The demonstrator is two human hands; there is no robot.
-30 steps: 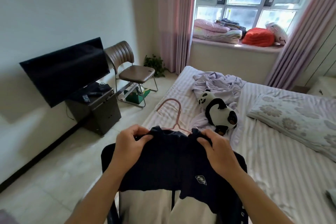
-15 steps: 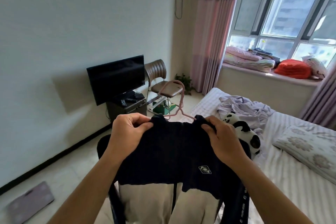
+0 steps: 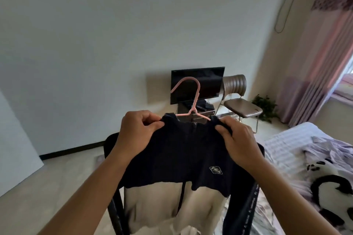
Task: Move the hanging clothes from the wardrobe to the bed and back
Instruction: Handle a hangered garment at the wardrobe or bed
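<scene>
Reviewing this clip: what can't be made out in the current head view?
- Wardrobe: not in frame, so the destination is unseen.
- Jacket: hem cut off by the bottom edge; shoulders covered by the left hand and right hand.
- Pink hanger: arms hidden inside the collar.
- Chest logo: too small to read.
- Panda toy: cropped by the right edge.
</scene>
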